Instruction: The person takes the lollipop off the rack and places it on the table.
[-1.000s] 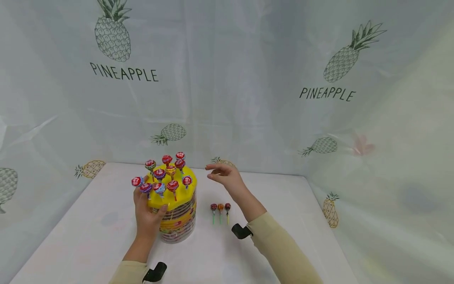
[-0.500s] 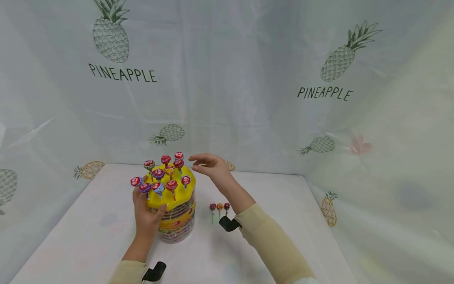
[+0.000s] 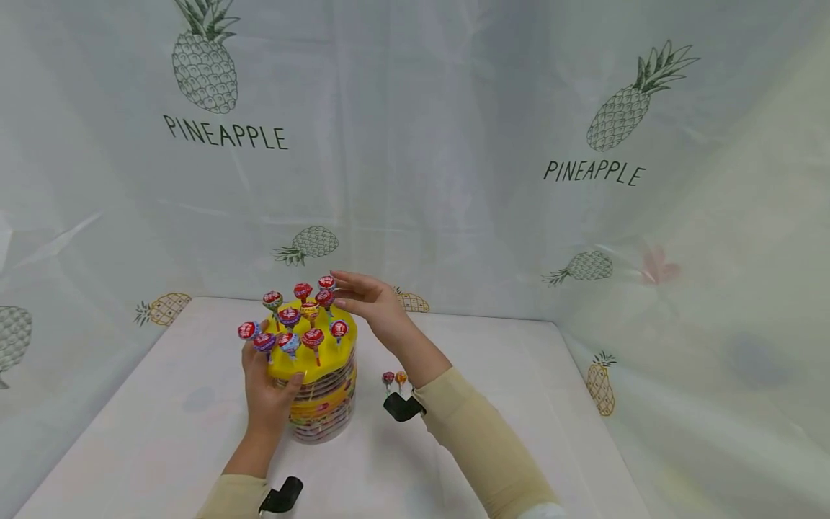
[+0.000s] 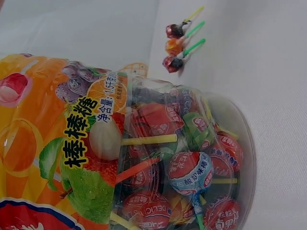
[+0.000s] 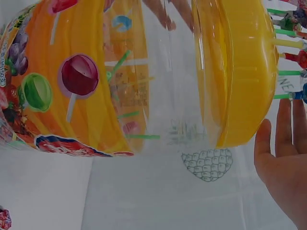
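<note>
A clear jar point(image 3: 324, 414) stands upright on the table point(image 3: 162, 432), lollipops point(image 3: 313, 337) studding its yellow lid point(image 3: 333, 354).

Jar lid point(image 5: 249, 72) — plastic (glossy, smooth)

Soft, diffuse light, faint shadows on the white table point(image 3: 506, 375), wrist views dimmer.

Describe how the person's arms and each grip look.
The left sleeve and right sleeve are plain, long and beige. A bent black piece juts out beside the left one, a similar black piece beside the right. Left grip and right grip are ungloved.
</note>
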A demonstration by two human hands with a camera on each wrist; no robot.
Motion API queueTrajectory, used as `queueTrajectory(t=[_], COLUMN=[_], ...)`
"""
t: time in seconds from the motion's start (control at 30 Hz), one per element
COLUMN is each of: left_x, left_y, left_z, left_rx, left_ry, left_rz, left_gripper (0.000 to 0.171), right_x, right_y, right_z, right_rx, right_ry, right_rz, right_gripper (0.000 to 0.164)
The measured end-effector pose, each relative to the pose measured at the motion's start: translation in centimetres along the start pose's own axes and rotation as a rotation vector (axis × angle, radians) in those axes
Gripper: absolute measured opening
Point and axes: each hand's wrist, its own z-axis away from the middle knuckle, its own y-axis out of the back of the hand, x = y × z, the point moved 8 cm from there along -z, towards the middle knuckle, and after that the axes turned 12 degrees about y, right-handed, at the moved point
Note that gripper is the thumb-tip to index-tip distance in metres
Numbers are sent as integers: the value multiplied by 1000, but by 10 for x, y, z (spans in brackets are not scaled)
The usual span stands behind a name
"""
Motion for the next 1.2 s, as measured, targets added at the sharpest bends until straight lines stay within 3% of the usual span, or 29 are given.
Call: queueTrajectory(t=[0.47,0.9,1.2], left_x=[3,1,1], left_y=[0,1,1], left_z=[0,1,1], left_rx=[-7,-12,-21], left_ry=[2,25,31], left_rz=[19,4,15], left_gripper=[77,79,80], right_x=[1,-7,-8], right_y=[-4,-4,-1], right_z=[-2,-2,-4], right_rx=[-51,-25,52], right_ry=[-11,46,63], right_rz=[33,-30,-50], right_gripper=[37,38,36])
